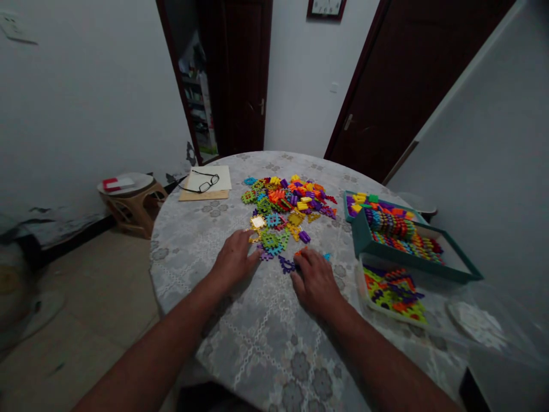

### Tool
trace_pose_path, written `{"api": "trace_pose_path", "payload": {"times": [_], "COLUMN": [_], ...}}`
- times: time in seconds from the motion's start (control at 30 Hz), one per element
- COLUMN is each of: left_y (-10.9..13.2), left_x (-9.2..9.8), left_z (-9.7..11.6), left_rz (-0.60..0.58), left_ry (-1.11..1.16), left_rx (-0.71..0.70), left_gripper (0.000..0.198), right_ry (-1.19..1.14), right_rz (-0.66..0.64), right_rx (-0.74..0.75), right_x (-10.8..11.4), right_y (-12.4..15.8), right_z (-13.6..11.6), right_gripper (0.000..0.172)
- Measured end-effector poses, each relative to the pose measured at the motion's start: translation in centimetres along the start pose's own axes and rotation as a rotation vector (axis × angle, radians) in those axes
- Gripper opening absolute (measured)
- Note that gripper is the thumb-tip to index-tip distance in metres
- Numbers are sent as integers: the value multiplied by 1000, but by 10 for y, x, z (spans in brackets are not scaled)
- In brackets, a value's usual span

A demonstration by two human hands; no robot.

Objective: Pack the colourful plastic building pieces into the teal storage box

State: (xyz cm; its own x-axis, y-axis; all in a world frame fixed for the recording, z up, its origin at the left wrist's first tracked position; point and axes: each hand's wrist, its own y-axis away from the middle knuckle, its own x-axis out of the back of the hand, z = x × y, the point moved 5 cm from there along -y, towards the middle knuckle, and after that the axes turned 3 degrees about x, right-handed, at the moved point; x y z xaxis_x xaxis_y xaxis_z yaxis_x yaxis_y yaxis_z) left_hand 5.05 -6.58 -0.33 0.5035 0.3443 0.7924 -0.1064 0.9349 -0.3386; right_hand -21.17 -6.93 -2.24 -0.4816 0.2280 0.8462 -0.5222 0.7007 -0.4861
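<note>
A pile of colourful interlocking plastic building pieces (278, 197) lies on the round table, with looser flat pieces spread towards me. My left hand (235, 254) rests palm down at the left of these, fingers and thumb apart. Its fingertips reach a yellow piece (254, 236), and the thumb is beside a light purple piece (266, 254). On the right, my right hand (315, 279) lies low with thumb and fingers apart. Its fingertips partly cover an orange piece (301, 252), next to a dark purple triangular piece (286, 264). A blue piece (327, 257) shows just past its knuckles.
At the right stand a teal box (364, 243) of stacked pieces, its lid-like tray (346, 209) and a clear plastic tub (364, 294). Eyeglasses (205, 186) lie on papers (223, 174) at the back left. A stool (128, 197) is beyond the table's left edge.
</note>
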Motion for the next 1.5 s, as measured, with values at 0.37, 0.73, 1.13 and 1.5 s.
{"api": "trace_pose_path", "payload": {"times": [0.37, 0.73, 1.13, 1.5], "left_y": [-50, -37, -43, -39], "left_x": [-22, -25, -22, -23], "left_z": [26, 12, -11, -2], "left_rz": [-88, -103, -12, -62], "left_ry": [130, 631, 807, 725], "left_rx": [68, 199, 303, 276], "left_gripper": [52, 62, 53, 47], "right_ry": [-97, -109, -156, -13], "right_rz": [2, 59, 0, -88], "right_rx": [-4, -45, 22, -50], "right_x": [-2, 1, 17, -8], "right_y": [-9, -10, -25, -50], "right_z": [29, 37, -11, -31], "right_gripper": [35, 18, 27, 21]}}
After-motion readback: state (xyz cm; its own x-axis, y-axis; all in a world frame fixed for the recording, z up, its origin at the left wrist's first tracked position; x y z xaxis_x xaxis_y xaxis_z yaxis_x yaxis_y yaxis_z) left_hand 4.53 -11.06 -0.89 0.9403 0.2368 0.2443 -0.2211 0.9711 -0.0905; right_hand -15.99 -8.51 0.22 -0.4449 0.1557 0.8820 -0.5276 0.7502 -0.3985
